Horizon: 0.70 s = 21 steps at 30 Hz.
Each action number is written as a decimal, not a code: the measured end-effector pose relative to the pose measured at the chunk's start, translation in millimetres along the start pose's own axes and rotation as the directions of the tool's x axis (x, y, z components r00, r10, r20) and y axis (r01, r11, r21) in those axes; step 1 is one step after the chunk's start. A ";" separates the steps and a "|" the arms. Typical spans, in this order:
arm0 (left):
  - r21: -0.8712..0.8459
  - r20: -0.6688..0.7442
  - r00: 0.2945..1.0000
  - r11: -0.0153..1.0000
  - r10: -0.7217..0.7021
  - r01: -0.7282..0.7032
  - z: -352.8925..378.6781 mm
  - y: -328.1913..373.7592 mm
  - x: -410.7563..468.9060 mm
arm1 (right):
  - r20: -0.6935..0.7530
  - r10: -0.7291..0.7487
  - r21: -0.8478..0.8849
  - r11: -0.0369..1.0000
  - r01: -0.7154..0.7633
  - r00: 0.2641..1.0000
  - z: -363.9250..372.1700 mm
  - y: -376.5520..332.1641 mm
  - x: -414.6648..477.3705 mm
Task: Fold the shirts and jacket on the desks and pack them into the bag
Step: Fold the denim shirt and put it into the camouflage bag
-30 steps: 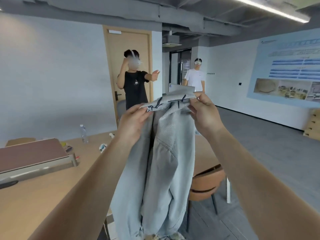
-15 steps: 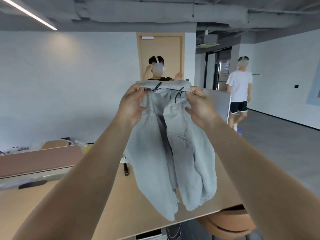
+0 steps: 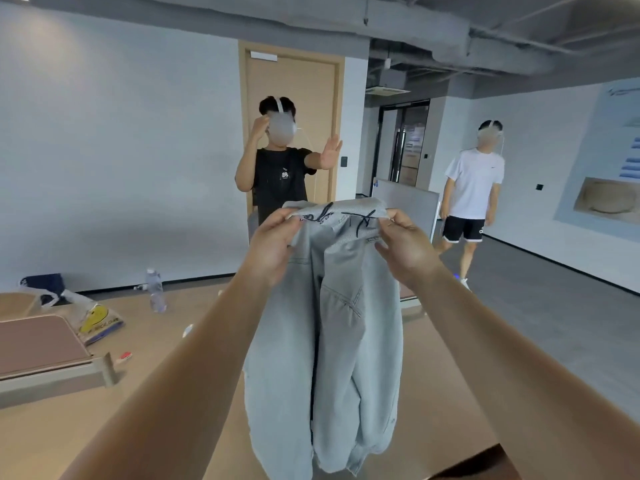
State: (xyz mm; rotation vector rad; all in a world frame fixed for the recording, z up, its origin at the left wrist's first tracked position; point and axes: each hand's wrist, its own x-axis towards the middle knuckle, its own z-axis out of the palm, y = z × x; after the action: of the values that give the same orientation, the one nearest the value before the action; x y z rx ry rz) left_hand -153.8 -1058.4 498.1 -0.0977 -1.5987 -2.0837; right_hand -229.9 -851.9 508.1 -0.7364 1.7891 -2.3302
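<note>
The jacket (image 3: 325,341) now hangs lower in view, above the smooth tan surface (image 3: 173,341). The left hand (image 3: 273,244) and right hand (image 3: 408,247) pinch its collar. It is soft pale denim, with the hem partly cut off below.

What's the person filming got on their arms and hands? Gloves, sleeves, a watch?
The left hand and right hand are bare: no gloves, and no rings that I can make out. The left forearm and right forearm show no sleeve, watch or band as far as the picture's edge.
</note>
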 end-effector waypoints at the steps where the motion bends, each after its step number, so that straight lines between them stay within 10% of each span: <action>1: -0.014 0.012 1.000 1.000 0.008 -0.008 1.0 -1.9 11.4 | -0.013 -0.002 -0.003 1.000 0.002 1.000 -1.0 1.0 10.8; 7: -0.018 0.021 1.000 1.000 -0.020 0.020 12.8 -13.5 56.9 | -0.159 -0.063 -0.009 0.998 0.063 0.985 -14.7 -7.7 62.5; 13: 0.257 -0.088 0.975 0.941 -0.206 0.222 8.7 -96.1 53.9 | 0.083 0.198 -0.221 0.959 -0.176 0.977 -68.7 65.9 70.6; 21: 0.082 -0.451 0.704 0.760 -0.548 0.644 -10.9 -224.0 11.3 | 0.286 0.574 -0.355 0.807 -0.472 0.767 -121.7 222.2 56.1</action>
State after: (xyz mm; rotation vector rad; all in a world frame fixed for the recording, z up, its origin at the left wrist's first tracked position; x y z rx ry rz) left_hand -257.7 -1032.3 300.8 1.0167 -1.7325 -2.1279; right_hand -376.8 -832.1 295.1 -0.5600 1.8327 -1.4871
